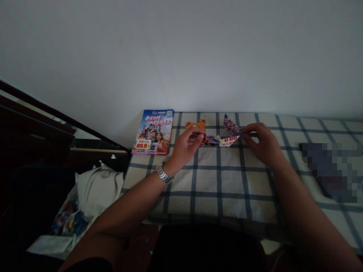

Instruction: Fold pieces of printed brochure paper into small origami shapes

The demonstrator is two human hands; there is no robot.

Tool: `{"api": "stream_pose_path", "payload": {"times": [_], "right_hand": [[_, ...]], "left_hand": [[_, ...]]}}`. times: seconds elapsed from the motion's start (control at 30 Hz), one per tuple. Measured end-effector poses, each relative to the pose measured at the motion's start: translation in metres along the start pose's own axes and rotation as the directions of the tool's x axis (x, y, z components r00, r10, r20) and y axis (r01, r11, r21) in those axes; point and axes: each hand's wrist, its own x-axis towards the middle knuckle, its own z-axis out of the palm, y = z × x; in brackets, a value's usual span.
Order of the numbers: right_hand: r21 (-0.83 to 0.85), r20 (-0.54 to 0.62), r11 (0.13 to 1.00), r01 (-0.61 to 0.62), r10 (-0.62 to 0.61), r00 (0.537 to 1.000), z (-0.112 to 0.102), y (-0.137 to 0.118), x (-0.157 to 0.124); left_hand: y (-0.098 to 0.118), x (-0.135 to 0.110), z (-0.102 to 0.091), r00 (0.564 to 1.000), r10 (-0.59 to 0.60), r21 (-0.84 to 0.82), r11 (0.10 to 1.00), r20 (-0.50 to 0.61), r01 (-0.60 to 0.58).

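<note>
Between my two hands is a folded paper flyer [227, 141], with red numbers on a yellow patch and blue printed areas. One pointed flap of it stands up near the right end. My left hand [189, 142] pinches the left end between thumb and fingers; a silver watch [164, 173] is on that wrist. My right hand [259, 141] pinches the other end with its fingertips. Just behind my left hand lies an orange bear-shaped piece [200, 124], partly hidden by the fingers. A flat printed flyer [154, 130] marked 89.9 lies left of my left hand.
A checked cloth [207, 181] covers the surface, which meets a pale wall [198, 56] at the back. At the right lies a dark flat object [323, 170], partly blurred out. White bags [99, 185] stand low at the left, beside a dark wooden frame [56, 113].
</note>
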Motion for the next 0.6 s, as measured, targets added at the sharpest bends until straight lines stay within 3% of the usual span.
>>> {"api": "stream_pose_path", "payload": {"times": [0.23,0.6], "right_hand": [[0.020,0.133,0.990,0.138,-0.139,0.981,0.009,-0.016,-0.002],[0.043,0.223,0.987,0.155,-0.161,0.961,0.016,-0.020,-0.004]], "left_hand": [[0.006,-0.001,0.001,1.000,0.009,-0.024,1.000,0.021,-0.009],[0.009,-0.003,0.001,0.999,0.033,-0.002,0.999,0.041,-0.033]]}}
